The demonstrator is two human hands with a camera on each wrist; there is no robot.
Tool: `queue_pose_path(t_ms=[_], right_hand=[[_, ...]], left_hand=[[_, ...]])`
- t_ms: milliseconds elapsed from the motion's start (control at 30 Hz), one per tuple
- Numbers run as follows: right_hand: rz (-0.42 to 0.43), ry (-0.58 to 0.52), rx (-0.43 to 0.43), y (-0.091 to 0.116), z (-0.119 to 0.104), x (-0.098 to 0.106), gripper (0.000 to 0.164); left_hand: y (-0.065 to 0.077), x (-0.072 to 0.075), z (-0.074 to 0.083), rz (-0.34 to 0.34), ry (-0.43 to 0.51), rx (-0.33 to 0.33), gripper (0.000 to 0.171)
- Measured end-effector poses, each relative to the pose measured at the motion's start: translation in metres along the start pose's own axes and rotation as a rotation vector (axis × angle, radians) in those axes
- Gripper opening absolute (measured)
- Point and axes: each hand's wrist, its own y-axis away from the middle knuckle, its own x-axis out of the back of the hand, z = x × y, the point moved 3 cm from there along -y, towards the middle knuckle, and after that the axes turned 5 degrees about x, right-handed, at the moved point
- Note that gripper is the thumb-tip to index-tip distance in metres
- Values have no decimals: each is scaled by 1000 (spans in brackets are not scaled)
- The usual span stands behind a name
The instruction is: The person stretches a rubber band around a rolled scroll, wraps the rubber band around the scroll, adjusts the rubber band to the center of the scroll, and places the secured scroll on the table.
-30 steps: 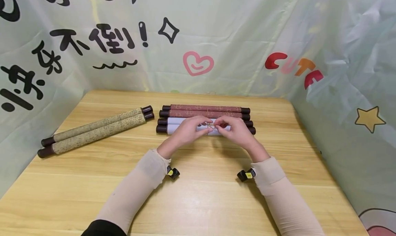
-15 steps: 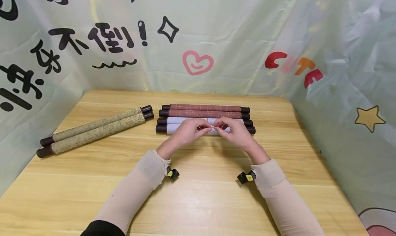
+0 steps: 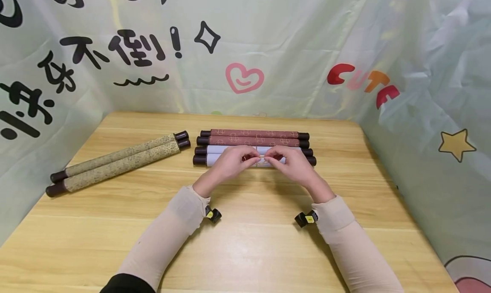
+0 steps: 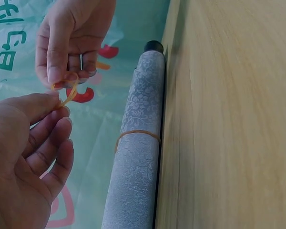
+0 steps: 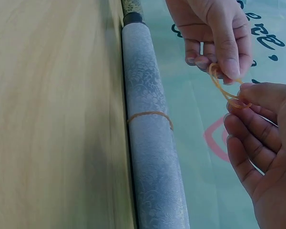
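Note:
Both hands meet above a pair of pale blue rolled scrolls (image 3: 213,159) with dark end knobs, which lie side by side on the wooden table. Between thumb and fingertips, my left hand (image 3: 232,161) pinches a loose yellowish rubber band (image 4: 71,95). My right hand (image 3: 288,161) pinches the same looped rubber band (image 5: 217,85) from the other side. Around the pale scrolls' middle runs another, brownish rubber band (image 4: 139,132). The hands are held above the scrolls, not touching them in the wrist views. In the head view the fingers hide part of the scrolls.
Two dark red patterned scrolls (image 3: 253,140) lie right behind the pale pair. To the left, two tan patterned scrolls (image 3: 122,161) rest at a slant on the table (image 3: 253,250). A printed cloth (image 3: 291,50) stands behind and at both sides.
The fingertips have shifted slightly around the rubber band, whose strands showed more openly between the hands a second ago. All the scrolls lie where they were.

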Motion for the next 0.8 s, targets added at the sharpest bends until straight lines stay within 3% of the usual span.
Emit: queue_pose_path(t_ms=[200, 400, 800], right_hand=[[63, 23, 29, 0, 0, 8, 9], [131, 30, -6, 2, 1, 16, 9], [167, 5, -15, 4, 1, 25, 7]], left_hand=[[0, 4, -2, 32, -6, -17, 13], [0, 11, -3, 63, -8, -9, 13], [-1, 19, -7, 88, -18, -3, 13]])
